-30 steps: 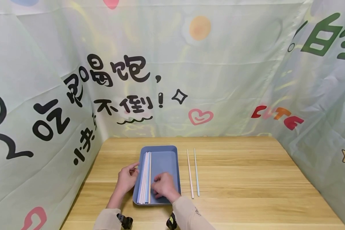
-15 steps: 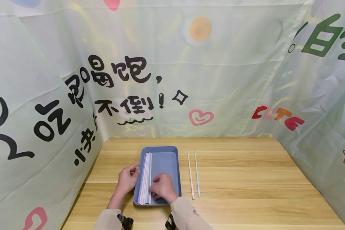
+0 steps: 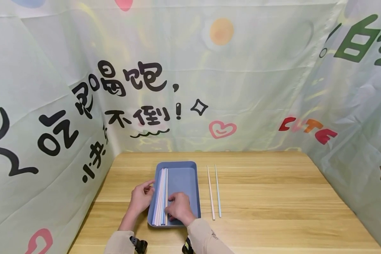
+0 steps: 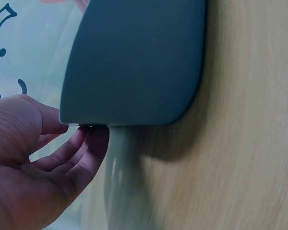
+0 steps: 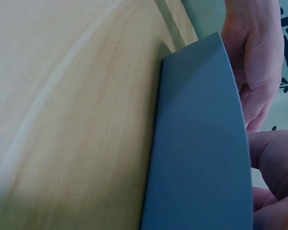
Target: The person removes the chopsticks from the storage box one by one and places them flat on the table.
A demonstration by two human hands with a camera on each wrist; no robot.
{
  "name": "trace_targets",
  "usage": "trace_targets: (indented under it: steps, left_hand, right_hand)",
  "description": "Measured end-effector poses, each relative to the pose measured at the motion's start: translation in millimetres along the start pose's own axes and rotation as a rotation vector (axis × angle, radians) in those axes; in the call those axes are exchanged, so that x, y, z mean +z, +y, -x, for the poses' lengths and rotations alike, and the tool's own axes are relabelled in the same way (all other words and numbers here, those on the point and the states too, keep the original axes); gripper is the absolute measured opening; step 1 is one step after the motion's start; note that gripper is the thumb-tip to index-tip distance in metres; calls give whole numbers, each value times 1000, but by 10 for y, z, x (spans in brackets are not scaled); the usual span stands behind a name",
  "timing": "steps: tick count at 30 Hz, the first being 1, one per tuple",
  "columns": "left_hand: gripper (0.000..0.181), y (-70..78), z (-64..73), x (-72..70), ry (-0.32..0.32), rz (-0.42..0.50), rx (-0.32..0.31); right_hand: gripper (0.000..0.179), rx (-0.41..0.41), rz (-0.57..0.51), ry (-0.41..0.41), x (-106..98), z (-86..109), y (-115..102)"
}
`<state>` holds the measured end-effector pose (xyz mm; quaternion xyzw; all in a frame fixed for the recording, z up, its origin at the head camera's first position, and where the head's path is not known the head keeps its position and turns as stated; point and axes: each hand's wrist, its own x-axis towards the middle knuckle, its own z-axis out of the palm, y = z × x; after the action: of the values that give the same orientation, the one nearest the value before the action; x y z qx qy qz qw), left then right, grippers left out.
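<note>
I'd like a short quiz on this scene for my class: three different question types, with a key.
1. How many chopsticks lie on the table, outside the tray?

2. True or false: the left hand is at the tray's left rim, while the right hand is over its inside.

3. Which colours are the loose chopsticks?
A) green and black
B) pink and blue
C) both yellow

Key: 1. Two. 2. True. 3. B.

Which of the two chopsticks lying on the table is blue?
The one farther from the tray: that blue chopstick is the outer one. The pink chopstick lies between it and the tray.
</note>
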<state>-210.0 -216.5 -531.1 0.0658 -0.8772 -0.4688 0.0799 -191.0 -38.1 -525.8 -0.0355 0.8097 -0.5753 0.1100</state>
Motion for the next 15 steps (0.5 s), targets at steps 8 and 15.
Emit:
trace_targets:
  steps: [8, 15]
  left_hand:
    - [37, -1, 2, 2, -6, -3, -6]
    - [36, 9, 2, 3, -3, -4, 0]
  right_hand:
    - [34, 6, -30, -6, -16, 17, -5]
    - [32, 32, -18, 3, -22, 19, -26]
